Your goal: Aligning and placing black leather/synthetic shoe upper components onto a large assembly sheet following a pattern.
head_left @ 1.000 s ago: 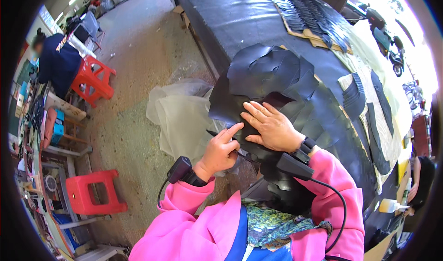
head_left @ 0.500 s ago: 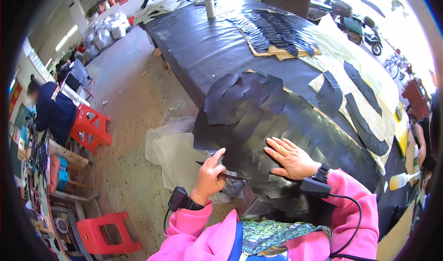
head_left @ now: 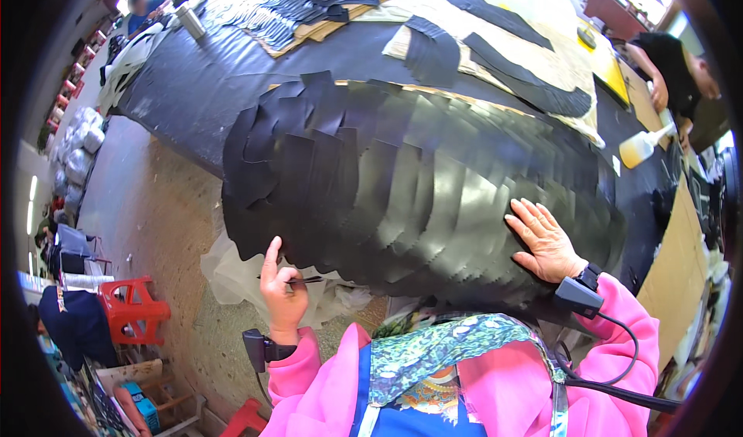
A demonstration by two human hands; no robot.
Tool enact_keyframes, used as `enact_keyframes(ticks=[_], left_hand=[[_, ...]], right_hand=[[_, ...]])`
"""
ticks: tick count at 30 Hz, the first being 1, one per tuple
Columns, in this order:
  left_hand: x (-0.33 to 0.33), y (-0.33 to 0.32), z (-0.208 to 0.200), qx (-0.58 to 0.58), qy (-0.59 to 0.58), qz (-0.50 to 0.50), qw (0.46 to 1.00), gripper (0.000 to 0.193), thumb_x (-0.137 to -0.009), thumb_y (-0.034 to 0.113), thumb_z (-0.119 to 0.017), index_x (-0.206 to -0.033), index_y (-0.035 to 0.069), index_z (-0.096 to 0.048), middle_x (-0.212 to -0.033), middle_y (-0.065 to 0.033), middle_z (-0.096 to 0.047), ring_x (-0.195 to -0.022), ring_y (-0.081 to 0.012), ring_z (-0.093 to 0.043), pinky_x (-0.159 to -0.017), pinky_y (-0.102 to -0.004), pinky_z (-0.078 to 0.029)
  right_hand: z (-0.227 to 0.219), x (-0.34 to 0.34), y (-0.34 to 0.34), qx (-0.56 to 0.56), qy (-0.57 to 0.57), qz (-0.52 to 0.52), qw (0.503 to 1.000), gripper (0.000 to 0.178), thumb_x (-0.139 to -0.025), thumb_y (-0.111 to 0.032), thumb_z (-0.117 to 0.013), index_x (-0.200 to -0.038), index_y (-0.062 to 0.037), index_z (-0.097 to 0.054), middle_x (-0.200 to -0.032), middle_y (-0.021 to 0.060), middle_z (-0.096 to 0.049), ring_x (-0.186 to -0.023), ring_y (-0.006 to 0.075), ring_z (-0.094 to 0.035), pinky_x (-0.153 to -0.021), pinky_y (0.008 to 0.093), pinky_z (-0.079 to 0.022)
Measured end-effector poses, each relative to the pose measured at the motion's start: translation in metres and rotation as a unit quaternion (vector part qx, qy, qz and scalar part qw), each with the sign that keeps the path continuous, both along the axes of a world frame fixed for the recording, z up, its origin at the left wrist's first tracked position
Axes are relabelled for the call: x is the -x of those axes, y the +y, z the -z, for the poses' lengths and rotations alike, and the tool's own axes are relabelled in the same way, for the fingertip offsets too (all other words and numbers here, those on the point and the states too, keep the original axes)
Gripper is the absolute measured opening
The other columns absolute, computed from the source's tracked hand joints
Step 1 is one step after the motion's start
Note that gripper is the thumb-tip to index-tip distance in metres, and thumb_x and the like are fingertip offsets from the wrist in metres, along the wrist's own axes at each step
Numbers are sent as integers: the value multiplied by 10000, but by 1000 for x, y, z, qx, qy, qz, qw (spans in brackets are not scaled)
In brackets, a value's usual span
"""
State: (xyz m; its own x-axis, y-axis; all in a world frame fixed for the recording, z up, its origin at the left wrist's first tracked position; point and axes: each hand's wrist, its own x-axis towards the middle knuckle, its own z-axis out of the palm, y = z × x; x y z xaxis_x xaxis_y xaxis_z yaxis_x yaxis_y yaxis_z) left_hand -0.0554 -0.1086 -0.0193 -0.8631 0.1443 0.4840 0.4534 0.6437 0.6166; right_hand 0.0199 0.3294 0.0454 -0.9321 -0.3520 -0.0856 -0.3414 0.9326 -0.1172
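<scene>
Overlapping black leather pieces (head_left: 395, 193) lie spread in rows on the table in front of me. My right hand (head_left: 548, 245) rests flat on their right part, fingers outstretched. At their lower left edge is my left hand (head_left: 283, 294), its index finger extended to the edge of a piece. The other fingers are curled round a thin dark stick-like tool (head_left: 309, 280); most of it is hidden, so its kind is unclear. Brown board edging (head_left: 433, 89) shows along the far side of the pieces.
The black-covered table (head_left: 186, 89) carries a stack of dark strips (head_left: 302, 4), curved black pieces (head_left: 526, 77) and a metal canister (head_left: 190, 21). A bottle of yellowish liquid (head_left: 641, 149) stands right, near another person's arm (head_left: 654, 73). Red stools (head_left: 135, 311) and translucent plastic sheeting (head_left: 232, 271) are left.
My view has swung to the right. My right hand has slid rightward over the leather pieces, still flat. The left hand stays by their lower left edge, index finger now pointing more upright.
</scene>
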Motion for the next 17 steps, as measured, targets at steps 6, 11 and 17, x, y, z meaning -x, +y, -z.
enact_keyframes(ticks=[6, 11, 17], left_hand=[[-12, 6, -5, -10, 23, -9, 1000, 166, -616, -137, -500, -674, 19, -502, -1281, -219, -478, -971, -335, -591, -815, -367, -489], [-38, 24, -32, -70, 1, -63, 996, 220, -650, -138, -460, -773, 6, -572, -1185, -172, -549, -845, -235, -626, -748, -342, -499], [-74, 60, -66, -356, -152, 75, 919, 333, -738, -68, -452, -1037, 6, -579, -961, -79, -607, -846, -166, -609, -859, -301, -450]], right_hand=[[3, -27, 8, 12, 5, 56, 998, 647, -810, -365, -566, -1360, -101, -351, -1451, 120, -263, -1355, 257, -217, -1116, 384, -138], [9, -33, 12, 25, 25, 50, 998, 616, -850, -400, -505, -1364, -99, -346, -1453, 115, -259, -1356, 256, -212, -1116, 378, -130], [14, -20, 29, 148, -7, 3, 989, 649, -858, -492, -498, -1373, -133, -335, -1459, 131, -241, -1356, 316, -181, -1101, 437, -125]])
